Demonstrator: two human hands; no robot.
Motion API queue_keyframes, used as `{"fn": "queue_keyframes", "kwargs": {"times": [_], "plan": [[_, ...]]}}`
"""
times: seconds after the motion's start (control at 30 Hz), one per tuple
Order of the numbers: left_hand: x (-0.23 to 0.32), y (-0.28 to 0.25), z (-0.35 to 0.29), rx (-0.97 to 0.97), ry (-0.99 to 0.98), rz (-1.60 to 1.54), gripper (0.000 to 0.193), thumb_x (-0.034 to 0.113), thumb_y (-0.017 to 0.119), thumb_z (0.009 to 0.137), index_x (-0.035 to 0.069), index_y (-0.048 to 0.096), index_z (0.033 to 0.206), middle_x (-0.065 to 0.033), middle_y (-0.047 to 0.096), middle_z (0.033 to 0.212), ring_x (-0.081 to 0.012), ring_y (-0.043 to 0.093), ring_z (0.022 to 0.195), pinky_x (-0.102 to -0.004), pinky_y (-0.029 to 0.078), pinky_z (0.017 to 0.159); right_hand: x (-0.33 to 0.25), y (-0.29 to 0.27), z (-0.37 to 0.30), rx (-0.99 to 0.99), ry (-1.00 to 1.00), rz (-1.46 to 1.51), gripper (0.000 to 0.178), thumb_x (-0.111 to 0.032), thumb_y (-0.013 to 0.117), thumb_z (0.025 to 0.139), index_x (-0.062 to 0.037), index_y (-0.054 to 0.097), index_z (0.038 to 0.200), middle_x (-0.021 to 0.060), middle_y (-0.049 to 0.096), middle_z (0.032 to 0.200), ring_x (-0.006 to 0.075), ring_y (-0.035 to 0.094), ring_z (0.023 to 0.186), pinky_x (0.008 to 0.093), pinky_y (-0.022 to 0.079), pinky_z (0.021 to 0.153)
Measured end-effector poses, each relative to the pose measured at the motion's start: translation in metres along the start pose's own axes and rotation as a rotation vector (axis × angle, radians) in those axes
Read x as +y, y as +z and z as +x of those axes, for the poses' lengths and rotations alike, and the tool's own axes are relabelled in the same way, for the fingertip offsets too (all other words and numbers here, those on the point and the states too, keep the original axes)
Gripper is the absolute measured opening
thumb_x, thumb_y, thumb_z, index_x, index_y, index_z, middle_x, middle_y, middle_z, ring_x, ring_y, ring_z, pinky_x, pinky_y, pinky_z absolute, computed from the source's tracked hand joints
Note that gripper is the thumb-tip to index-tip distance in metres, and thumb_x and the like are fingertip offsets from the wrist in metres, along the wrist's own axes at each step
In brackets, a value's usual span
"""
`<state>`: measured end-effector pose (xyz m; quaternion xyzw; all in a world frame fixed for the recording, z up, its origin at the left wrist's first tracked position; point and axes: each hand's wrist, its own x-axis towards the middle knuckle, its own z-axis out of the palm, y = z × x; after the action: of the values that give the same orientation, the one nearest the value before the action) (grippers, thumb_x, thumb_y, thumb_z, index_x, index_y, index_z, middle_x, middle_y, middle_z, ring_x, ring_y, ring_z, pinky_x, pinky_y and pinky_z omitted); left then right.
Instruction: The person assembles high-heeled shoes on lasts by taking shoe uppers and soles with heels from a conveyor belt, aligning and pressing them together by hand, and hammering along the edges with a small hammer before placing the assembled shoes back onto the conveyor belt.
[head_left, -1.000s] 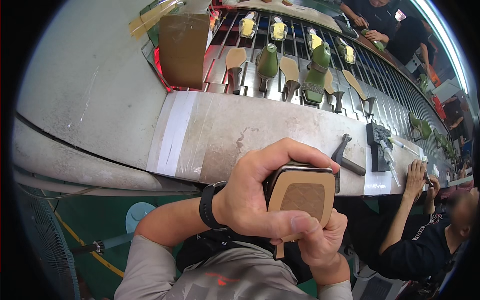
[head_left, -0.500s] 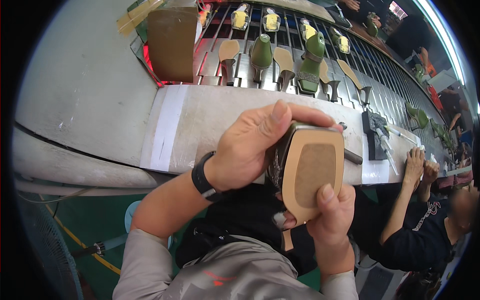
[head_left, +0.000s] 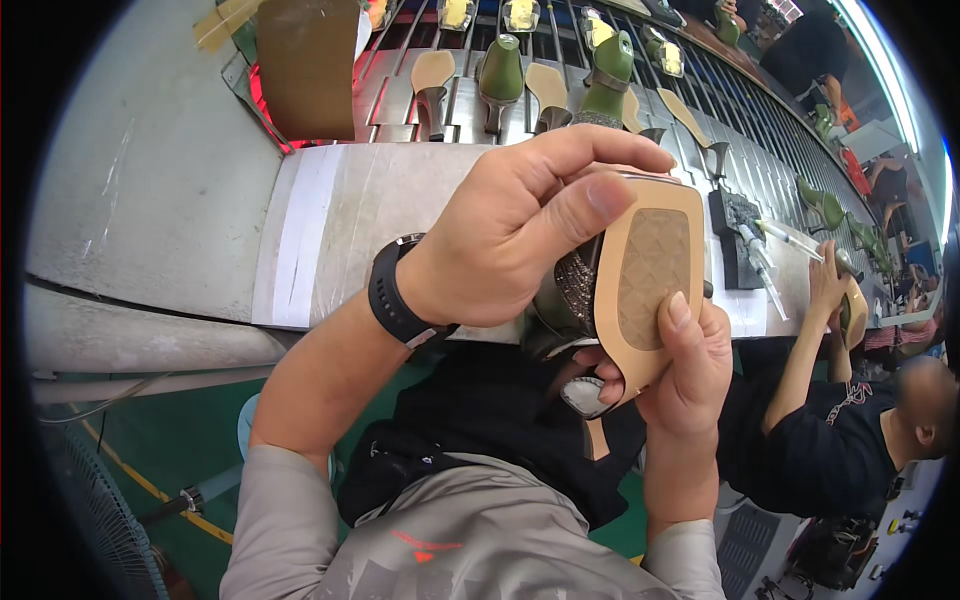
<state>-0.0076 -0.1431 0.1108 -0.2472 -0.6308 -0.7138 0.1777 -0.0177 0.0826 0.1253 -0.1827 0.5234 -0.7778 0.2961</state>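
Bracing the green shoe [head_left: 573, 287] and tan sole [head_left: 655, 255] together at the near edge of the bench [head_left: 390, 190], the left hand [head_left: 500, 230] curls its fingers round the far end — the right hand [head_left: 688, 360] pinches the narrow near end, thumb on the sole's face. The broad part looks laid against the shoe, but the near end seems apart, so the fit appears only partly done — farther off, on the conveyor [head_left: 466, 114], other green shoes [head_left: 500, 72] and heeled soles [head_left: 433, 70] sit separate, seemingly not yet joined

Brown board [head_left: 305, 70], upper left; wire-caged fan [head_left: 95, 495], lower left; black block [head_left: 735, 275] and syringes [head_left: 764, 272], right; dark-shirted co-worker [head_left: 815, 445], lower right
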Motion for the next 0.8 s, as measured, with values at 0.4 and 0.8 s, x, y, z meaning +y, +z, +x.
{"fn": "queue_keyframes", "kwargs": {"times": [0.4,0.8], "plan": [[0.021,0.004,-0.032,-0.013,-0.133,-0.123,0.072,0.037,0.072,0.103,-0.007,0.047,0.154,-0.0265,0.056,0.154,-0.0292,0.059,0.138,-0.0432,0.048,0.114,0.004,0.02,-0.021,0.054,-0.067,-0.192,0.049,-0.03,0.048,0.115,0.0163,0.063,0.122,0.023,0.077,0.094,0.0228,0.077,0.074,0.0341,0.065,0.067],[0.08,0.019,-0.076,0.262,-0.175,-0.081,0.019,0.012,0.064,0.105,-0.004,0.063,0.114,-0.0418,0.068,0.123,-0.0437,0.074,0.114,-0.0528,0.062,0.098,0.028,0.048,-0.046,-0.092,-0.285,-0.604,0.022,-0.013,0.067,0.104,0.0028,0.073,0.089,0.0074,0.06,0.064,0.023,0.056,0.05,0.036,0.046,0.05]]}}
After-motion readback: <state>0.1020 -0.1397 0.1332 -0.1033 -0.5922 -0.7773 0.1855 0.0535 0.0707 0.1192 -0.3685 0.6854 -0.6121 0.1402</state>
